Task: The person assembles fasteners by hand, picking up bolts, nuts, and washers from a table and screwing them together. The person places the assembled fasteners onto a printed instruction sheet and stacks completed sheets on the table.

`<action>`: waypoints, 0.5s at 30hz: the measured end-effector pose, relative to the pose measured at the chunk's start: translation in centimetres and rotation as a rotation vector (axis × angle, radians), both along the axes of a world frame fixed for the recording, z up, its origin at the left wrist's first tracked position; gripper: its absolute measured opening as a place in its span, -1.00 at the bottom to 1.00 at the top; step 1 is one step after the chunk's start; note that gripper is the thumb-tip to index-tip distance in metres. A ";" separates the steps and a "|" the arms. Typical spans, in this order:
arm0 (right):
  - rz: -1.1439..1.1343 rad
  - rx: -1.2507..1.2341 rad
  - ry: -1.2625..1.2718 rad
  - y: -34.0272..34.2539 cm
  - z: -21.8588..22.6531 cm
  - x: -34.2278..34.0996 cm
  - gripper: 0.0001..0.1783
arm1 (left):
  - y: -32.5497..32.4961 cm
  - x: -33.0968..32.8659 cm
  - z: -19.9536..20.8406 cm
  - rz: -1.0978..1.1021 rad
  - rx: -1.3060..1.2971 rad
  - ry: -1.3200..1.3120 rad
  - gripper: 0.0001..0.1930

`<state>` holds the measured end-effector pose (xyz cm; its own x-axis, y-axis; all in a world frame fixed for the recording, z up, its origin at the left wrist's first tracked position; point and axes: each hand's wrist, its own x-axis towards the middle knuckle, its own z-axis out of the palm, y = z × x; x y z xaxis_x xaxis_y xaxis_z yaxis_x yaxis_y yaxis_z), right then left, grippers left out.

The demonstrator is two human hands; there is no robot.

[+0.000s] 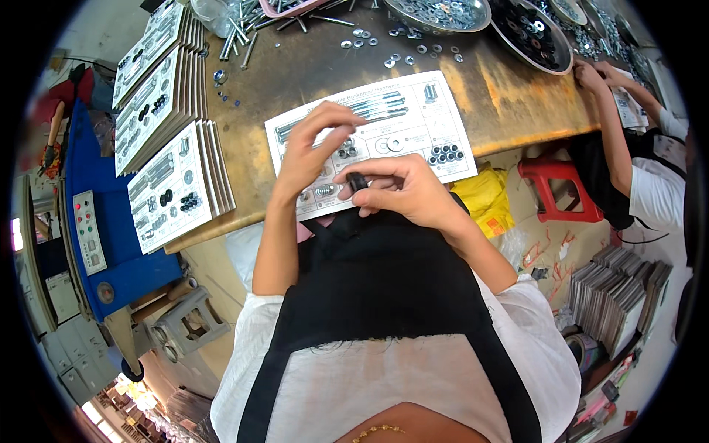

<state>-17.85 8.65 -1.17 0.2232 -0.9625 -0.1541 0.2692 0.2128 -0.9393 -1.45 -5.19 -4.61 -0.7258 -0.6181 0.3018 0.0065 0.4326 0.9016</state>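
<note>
**Workbench scene: one black part pinched above a hardware card**

Worn brown and yellow, the workbench (509, 96) carries stacks of printed cards (171, 192) on the left, loose washers (389, 63) toward the far side, and a metal bowl of black pieces (564, 60) at the far right. Beyond it, a co-worker (661, 181) sits at the same bench.

One hardware card (447, 118) lies at the near edge, with long bolts (388, 109) across its far part and round black pieces (447, 153) at its right; whether these are real or printed, I cannot tell. Over its near edge, the right hand (413, 188) pinches a dark, ring-like part (357, 182) between thumb and fingers. The left hand (314, 148) arches over the card's left half, thumb and forefinger moderately apart; I see nothing between them and cannot tell whether they touch the card.

The step in hand looks like handling or checking this single part against the card. A next move would call for a steady pinch and a clear view of the ring.
</note>
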 end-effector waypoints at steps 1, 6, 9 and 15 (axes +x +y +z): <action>-0.051 -0.025 0.031 -0.1 0.2 0.0 -0.65 | 0.0 1.5 0.6 -0.029 -0.037 0.138 -0.68; -0.091 -0.076 0.121 -0.9 0.3 0.7 -0.64 | 4.9 3.1 3.7 0.223 -0.630 -0.009 -0.54; -0.048 -0.036 0.001 -1.5 -0.1 1.7 -0.65 | 5.1 4.2 3.1 0.281 -0.612 0.017 -0.55; 0.010 0.024 -0.040 -1.7 -0.7 2.4 -0.69 | 5.8 5.3 1.7 0.252 -0.282 0.080 -0.57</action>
<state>-15.50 6.96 -1.84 0.2391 -0.9563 -0.1682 0.3044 0.2383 -0.9222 3.82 0.62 -2.91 -0.5294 -0.6587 0.5346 -0.0664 0.6604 0.7480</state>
